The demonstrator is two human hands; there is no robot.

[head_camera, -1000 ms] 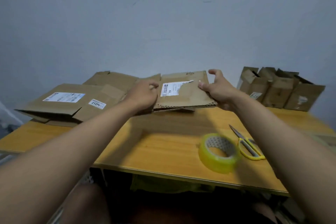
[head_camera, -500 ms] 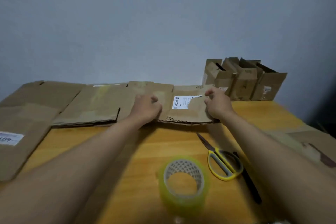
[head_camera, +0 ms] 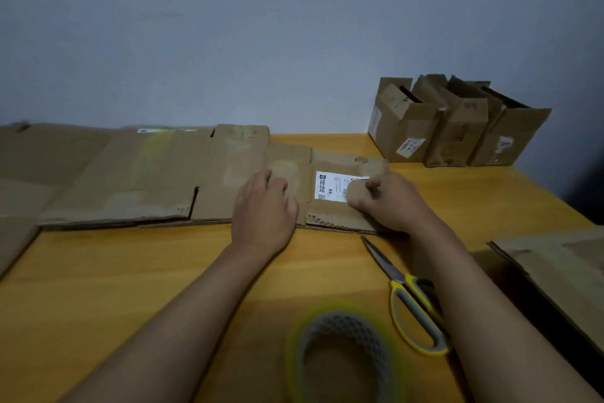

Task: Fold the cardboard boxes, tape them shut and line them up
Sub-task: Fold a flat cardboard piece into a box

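Note:
A small flattened cardboard box (head_camera: pixel 333 209) with a white label lies at the table's middle back, on top of a larger flat sheet. My left hand (head_camera: pixel 264 209) rests palm down on the box's left part, fingers pressing at its seam. My right hand (head_camera: pixel 389 203) has curled fingers and thumb gripping the box's right side beside the label. Three folded boxes (head_camera: pixel 457 128) stand in a row against the wall at the back right, their top flaps loose. A yellowish tape roll (head_camera: pixel 343 350) lies blurred near the front edge.
Yellow-handled scissors (head_camera: pixel 408 298) lie right of the tape, blades pointing at the box. Large flattened cardboard sheets (head_camera: pixel 130 173) cover the table's back left. Another cardboard piece (head_camera: pixel 555 265) sticks out at the right edge. Bare wooden table (head_camera: pixel 114 272) shows at front left.
The small flat box, held raised a second ago, now lies on the table under both hands. The view has swung left and down, closer to the table.

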